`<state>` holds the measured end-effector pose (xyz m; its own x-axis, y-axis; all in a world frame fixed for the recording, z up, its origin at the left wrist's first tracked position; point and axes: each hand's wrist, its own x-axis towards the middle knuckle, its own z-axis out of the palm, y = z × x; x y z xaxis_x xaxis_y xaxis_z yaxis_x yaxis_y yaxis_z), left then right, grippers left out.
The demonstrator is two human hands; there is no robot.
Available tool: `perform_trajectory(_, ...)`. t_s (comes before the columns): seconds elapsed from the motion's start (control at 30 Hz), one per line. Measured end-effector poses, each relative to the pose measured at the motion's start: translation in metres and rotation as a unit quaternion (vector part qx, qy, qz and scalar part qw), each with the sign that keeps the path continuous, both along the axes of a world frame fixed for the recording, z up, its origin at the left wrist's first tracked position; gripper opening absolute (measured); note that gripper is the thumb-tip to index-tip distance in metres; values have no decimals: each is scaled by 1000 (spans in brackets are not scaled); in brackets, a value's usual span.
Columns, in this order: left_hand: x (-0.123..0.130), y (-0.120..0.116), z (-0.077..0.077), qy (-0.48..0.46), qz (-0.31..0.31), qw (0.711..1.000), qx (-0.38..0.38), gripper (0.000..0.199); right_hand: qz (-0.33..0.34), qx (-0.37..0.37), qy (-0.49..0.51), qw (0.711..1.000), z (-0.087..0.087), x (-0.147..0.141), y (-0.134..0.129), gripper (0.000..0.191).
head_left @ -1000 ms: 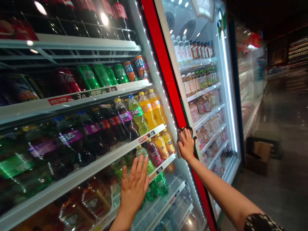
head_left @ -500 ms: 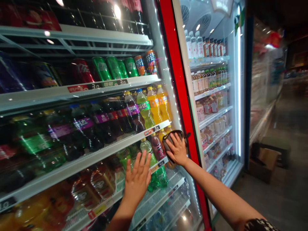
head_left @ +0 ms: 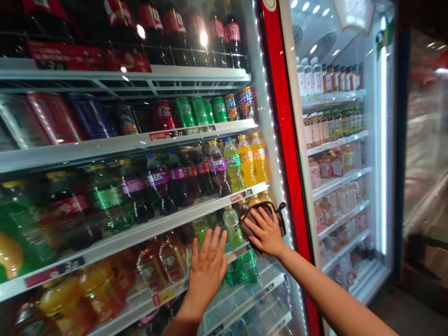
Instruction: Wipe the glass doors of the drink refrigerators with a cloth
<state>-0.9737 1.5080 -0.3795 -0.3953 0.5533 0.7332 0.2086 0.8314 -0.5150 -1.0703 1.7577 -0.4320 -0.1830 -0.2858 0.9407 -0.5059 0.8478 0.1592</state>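
Note:
Both hands are raised before the glass door of a drinks cooler. My left hand (head_left: 207, 268) is flat with its fingers spread and holds nothing; whether it touches the glass is hard to tell. Under my right hand (head_left: 266, 232) lies a dark grey pouch (head_left: 280, 223) with a black cord loop, pressed by the palm and spread fingers near the red door frame (head_left: 285, 116). Between the hands, a pale green bottle (head_left: 232, 226) stands behind the glass, with green bottles (head_left: 248, 266) lower down.
Shelves hold cans (head_left: 199, 111), dark soda bottles (head_left: 159, 179), orange bottles (head_left: 260, 158) and juice bottles (head_left: 61, 303). A second lit cooler (head_left: 336, 140) stands at the right, with a blurred display case (head_left: 425, 140) and an aisle beyond it.
The view has swung left, so the coolers appear farther right and more bottles and cans show at the left. The hands keep nearly the same pose, the right still on the pouch.

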Motion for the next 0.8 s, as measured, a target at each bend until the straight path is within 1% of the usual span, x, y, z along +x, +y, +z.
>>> perform_trajectory(0.07, 8, -9, 0, -11, 20, 1000, -7, 80, 51, 106, 12, 993, -32, 5, 27, 52)
perform_trajectory(0.1, 12, -16, 1, -13, 27, 1000, -6, 81, 49, 117, 6, 992, -42, 5, 44, 50)
perform_trajectory(0.13, 17, -23, 2, -14, 32, 999, -5, 81, 30, 96, -6, 995, -46, 3, 58, 50)
perform_trajectory(0.17, 21, -31, 4, -15, 35, 999, -3, 82, -4, 54, -27, 998, -42, -1, 68, 51)
perform_trajectory(0.2, 25, -38, 5, -17, 37, 999, 1, 82, -43, -3, -48, 998, -33, -4, 71, 53)
perform_trajectory(0.23, 28, -44, 7, -19, 38, 999, 4, 82, -82, -66, -67, 992, -18, -7, 66, 56)
perform_trajectory(0.27, 30, -50, 9, -21, 39, 999, 6, 83, -115, -123, -81, 982, -2, -9, 54, 59)
perform_trajectory(0.3, 31, -54, 11, -22, 40, 999, 9, 83, -135, -168, -86, 973, 15, -10, 35, 62)
perform_trajectory(0.33, 32, -58, 13, -21, 39, 999, 10, 82, -144, -195, -85, 966, 29, -8, 11, 64)
perform_trajectory(0.37, 33, -61, 14, -20, 37, 999, 10, 82, -142, -197, -80, 967, 37, -3, -14, 65)
perform_trajectory(0.4, 34, -63, 16, -19, 34, 999, 8, 81, -129, -181, -72, 972, 40, 3, -39, 66)
perform_trajectory(0.43, 37, -67, 17, -19, 32, 999, 6, 81, -110, -152, -64, 980, 36, 11, -59, 66)
perform_trajectory(0.47, 40, -71, 19, -20, 30, 999, 2, 80, -85, -111, -59, 988, 27, 20, -74, 66)
perform_trajectory(0.5, 44, -77, 20, -23, 30, 999, -1, 80, -57, -66, -54, 995, 13, 29, -81, 64)
perform_trajectory(0.53, 48, -85, 21, -26, 31, 999, -4, 81, -29, -20, -52, 998, -3, 37, -81, 62)
perform_trajectory(0.6, 61, -106, 25, -32, 37, 999, -7, 81, 10, 53, -55, 997, -33, 47, -63, 57)
perform_trajectory(0.63, 67, -118, 27, -35, 42, 999, -7, 82, 15, 69, -61, 996, -43, 48, -50, 54)
perform_trajectory(0.67, 74, -131, 29, -37, 48, 998, -4, 82, 7, 66, -71, 995, -48, 48, -36, 52)
perform_trajectory(0.7, 80, -144, 32, -38, 55, 998, 0, 83, -10, 46, -83, 995, -46, 45, -26, 51)
perform_trajectory(0.73, 85, -156, 34, -37, 60, 997, 6, 84, -34, 10, -96, 995, -39, 42, -21, 52)
perform_trajectory(0.77, 89, -166, 37, -35, 65, 997, 12, 86, -60, -38, -106, 992, -28, 39, -23, 55)
perform_trajectory(0.8, 93, -175, 39, -32, 67, 997, 18, 88, -85, -92, -113, 986, -14, 36, -33, 59)
